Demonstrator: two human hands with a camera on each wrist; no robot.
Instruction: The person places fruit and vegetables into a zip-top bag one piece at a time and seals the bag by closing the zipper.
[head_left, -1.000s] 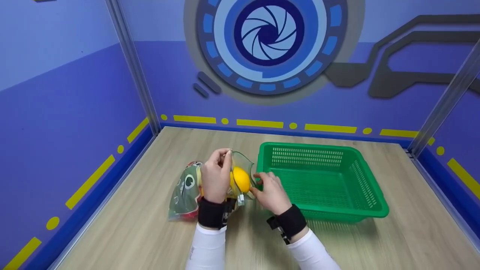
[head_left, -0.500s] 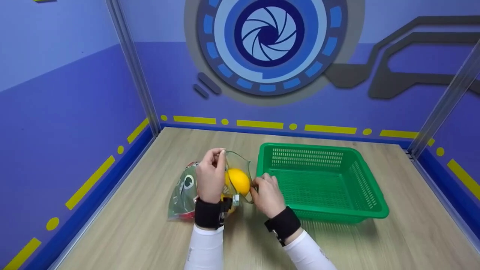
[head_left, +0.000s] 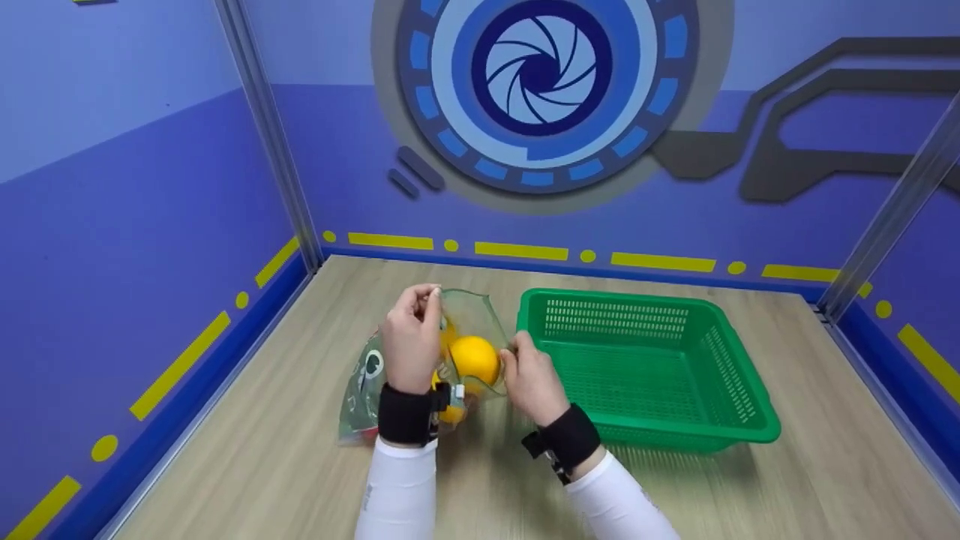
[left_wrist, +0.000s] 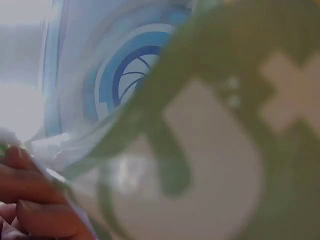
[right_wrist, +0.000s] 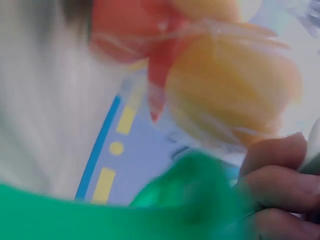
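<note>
A see-through plastic bag (head_left: 358, 401) with a green cartoon print stands left of the basket, its mouth spread toward the right. Through its opening shows a smooth orange-yellow round fruit (head_left: 474, 360). More yellow-orange and red things (right_wrist: 132, 30) press against the clear plastic in the right wrist view. My left hand (head_left: 411, 337) pinches the bag's upper rim between thumb and fingers. Lower down on the right side, my right hand (head_left: 534, 379) grips the opposite edge of the mouth. In the left wrist view the bag's blurred print covers most of the picture beside my fingers (left_wrist: 42, 215).
A green plastic basket (head_left: 750, 431) with slotted walls stands just right of the bag, its left rim close to my right hand. Blue printed walls (head_left: 322, 165) enclose the wooden tabletop (head_left: 247, 465) at the back and sides.
My left hand has moved left and slightly up, drawing the bag's rim with it. The mouth is wider, and more of the yellow fruits shows. My right hand has closed more firmly on the edge.
</note>
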